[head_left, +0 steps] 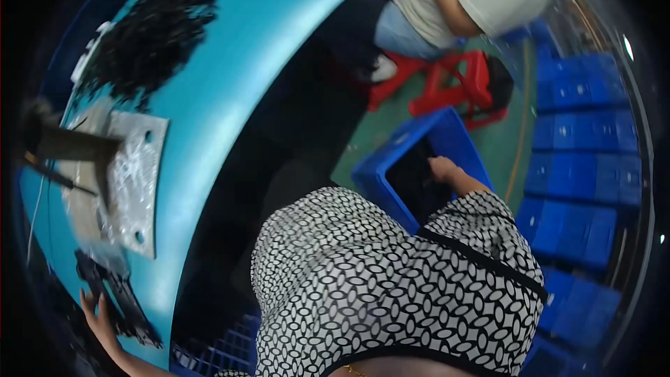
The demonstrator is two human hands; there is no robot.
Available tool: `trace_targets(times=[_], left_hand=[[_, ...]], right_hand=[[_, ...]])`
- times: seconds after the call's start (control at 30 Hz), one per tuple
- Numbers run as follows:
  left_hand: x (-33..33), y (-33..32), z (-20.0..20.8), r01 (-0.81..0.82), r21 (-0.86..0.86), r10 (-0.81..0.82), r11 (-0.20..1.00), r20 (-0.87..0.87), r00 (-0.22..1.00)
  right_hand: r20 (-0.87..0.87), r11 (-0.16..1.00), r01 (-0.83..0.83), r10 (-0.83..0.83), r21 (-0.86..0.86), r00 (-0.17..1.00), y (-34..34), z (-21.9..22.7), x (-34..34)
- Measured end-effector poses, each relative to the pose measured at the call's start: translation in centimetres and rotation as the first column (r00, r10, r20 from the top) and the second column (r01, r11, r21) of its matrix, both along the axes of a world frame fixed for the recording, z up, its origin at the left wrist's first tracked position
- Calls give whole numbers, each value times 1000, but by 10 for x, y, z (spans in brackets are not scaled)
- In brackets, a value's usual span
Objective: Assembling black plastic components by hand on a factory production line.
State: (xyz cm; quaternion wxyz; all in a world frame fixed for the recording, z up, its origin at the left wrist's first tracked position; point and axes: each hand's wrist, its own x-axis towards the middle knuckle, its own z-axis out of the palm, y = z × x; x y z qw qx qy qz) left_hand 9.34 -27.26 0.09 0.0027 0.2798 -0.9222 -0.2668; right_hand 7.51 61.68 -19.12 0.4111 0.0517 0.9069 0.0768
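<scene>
My left hand (100, 322) rests at the near left of the turquoise tabletop (192, 188), its fingers apart. It lies against several slim black parts (125, 304), and I see nothing gripped in it. Off to the right, my right hand (442, 168) reaches into a blue plastic bin (377, 176) on the floor. Dark contents (413, 176) lie in that bin, too dim to name. The right fingertips are lost against them, so their grip does not show.
On the table stand a metal fixture (143, 181) with a plate and post, and a heap of black pieces (157, 31). Stacked blue crates (579, 174) line the right side. A co-worker (447, 0) sits beyond, near red stools (453, 84). A blue basket (230, 349) is at the lower edge.
</scene>
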Motion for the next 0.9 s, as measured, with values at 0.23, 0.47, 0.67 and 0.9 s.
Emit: trace_targets(times=[0.23,0.47,0.67,0.9], left_hand=[[11,-18,9,-71,31,74,997,-139,988],[-7,28,44,-124,113,134,986,-87,987],[51,-9,76,-283,128,309,951,-478,822],[19,112,78,258,818,607,514,-559,564]], right_hand=[[138,950,-22,68,-311,988,-18,-23,-13],[64,620,-100,237,-778,969,-206,142,-131],[-625,119,-624,27,-772,780,-330,225,-208],[-946,335,-890,-212,-308,247,-393,186,-294]])
